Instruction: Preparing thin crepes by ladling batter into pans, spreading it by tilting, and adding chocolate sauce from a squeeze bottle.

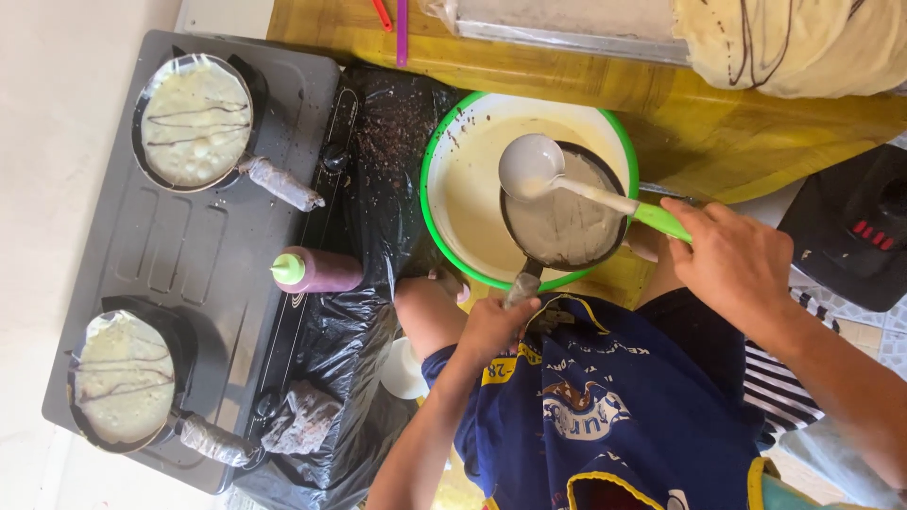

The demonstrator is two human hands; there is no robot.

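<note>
Left hand [493, 326]: clenched round the handle of a small dark pan [564, 222], which it holds over the bowl [472, 203]. The pan's inside looks thinly coated with batter, greyish, still wet by the look of it.

Right hand [732, 260]: grasping the green handle of a white ladle [531, 165]; its cup sits above the pan's far rim, over the batter, and looks empty or nearly so.

Bowl: white with a green rim, standing on the yellow table [661, 104], holding a good pool of pale batter. Plenty is left to use.

Stove [179, 246]: grey, two burners, just beside the bowl on black plastic sheeting [378, 142]. Far pan [194, 123]: batter spread, dark lines drawn across it, bubbles showing. Near pan [123, 378]: the same, spread and lined. Both look to be cooking, neither yet lifted off; I cannot tell how done they are underneath.

Squeeze bottle [316, 271]: dark filling, green cap, lying on the stove between the two pans.

Finished crepes [803, 38]: a pale stack with dark lines at the table's far edge, so a number are already made.

Judgement: well under way, third pan being coated, two cooking, batter remaining.
</note>
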